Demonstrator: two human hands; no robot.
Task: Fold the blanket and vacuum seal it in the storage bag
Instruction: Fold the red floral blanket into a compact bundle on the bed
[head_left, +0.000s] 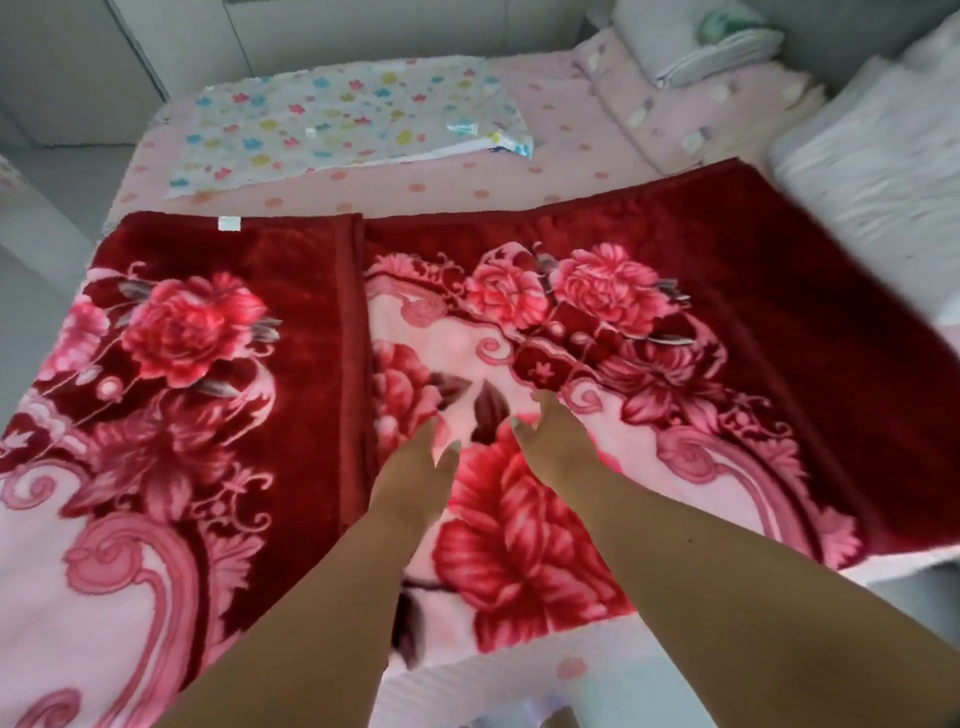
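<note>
Blanket (675, 322), red plush with pink flower print, lies spread across the near part of a bed with a pink dotted sheet (561, 135).

Head view. Surroundings: storage bag (332, 119), clear with coloured flower print, lies flat on the sheet beyond the blanket's far edge, apart from it. Folded pink bedding (639, 104) and a folded white towel (691, 41) are stacked at the far right corner; white bedding (872, 156) sits just beside the blanket's right edge.

Edges: far hem runs straight across the bed; a white label (230, 223) sits on it at left. A vertical hem seam left of centre marks one flap folded over onto the other part. A strip of bare sheet separates blanket and bag. Near edge reaches the bed's front.

Hands: left hand (415, 467) and right hand (550, 441) lie side by side on the blanket's middle, just right of the seam, fingers straight and relaxed, gripping nothing; whether the palms press down I cannot tell.
</note>
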